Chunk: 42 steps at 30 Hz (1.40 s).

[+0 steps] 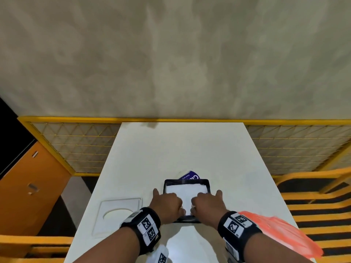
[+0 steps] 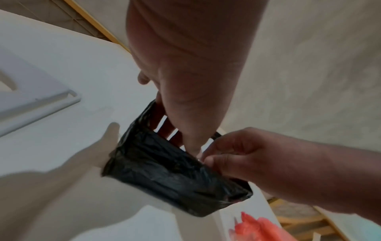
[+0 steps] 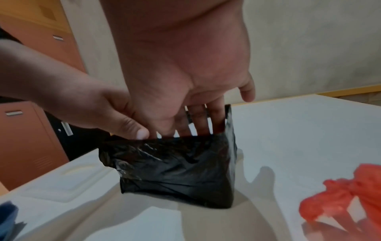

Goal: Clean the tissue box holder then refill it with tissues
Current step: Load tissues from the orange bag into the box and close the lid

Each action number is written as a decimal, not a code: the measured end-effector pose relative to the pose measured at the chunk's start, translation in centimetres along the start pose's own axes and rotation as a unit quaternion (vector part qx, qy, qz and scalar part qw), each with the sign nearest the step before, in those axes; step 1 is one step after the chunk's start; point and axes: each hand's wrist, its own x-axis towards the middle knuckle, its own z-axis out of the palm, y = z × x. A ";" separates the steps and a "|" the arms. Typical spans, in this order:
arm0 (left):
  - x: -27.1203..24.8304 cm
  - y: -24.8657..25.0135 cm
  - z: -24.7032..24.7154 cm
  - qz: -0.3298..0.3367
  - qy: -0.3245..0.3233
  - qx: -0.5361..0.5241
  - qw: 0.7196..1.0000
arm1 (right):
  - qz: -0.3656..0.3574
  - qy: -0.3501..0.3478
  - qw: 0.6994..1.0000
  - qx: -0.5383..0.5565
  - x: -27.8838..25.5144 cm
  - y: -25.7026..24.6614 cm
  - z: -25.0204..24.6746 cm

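Observation:
The tissue box holder [image 1: 187,180] [image 2: 175,176] [image 3: 175,168] stands near the table's front middle, wrapped in black plastic film. A white stack of tissues [image 1: 186,192] fills its open top. My left hand [image 1: 168,203] [image 2: 185,84] [image 3: 92,107] and right hand [image 1: 206,203] [image 3: 181,73] [image 2: 247,154] both reach into it. Their straight fingers go down inside onto the tissues. One finger of each hand stays outside the side walls, and both thumbs sit at the near rim. The fingertips are hidden inside the holder.
The holder's white lid [image 1: 117,215] [image 2: 31,91] with an oval slot lies flat to the left. An orange cloth [image 1: 275,230] [image 3: 340,192] lies at the right front. A purple tissue wrapper [image 1: 190,176] sits just behind the holder. The white table [image 1: 171,149] ends at a yellow mesh fence.

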 end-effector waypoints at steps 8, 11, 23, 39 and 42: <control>0.1 0.2 0.9 0.015 0.007 0.038 0.999 | -0.005 0.010 1.000 0.016 0.2 0.8 1.2; 0.3 0.1 1.2 0.011 0.017 0.011 1.000 | -0.013 0.062 0.987 0.145 -0.9 1.8 1.3; 2.1 11.6 0.5 0.318 0.112 -0.077 0.938 | 0.189 -0.010 0.967 0.171 -11.0 18.4 11.8; 5.9 19.8 4.7 0.207 -0.095 -0.117 0.967 | 0.135 0.013 0.951 0.277 -12.7 18.0 13.2; 6.2 19.9 4.8 0.201 -0.109 -0.193 0.954 | 0.118 0.024 0.935 0.333 -13.3 18.7 12.0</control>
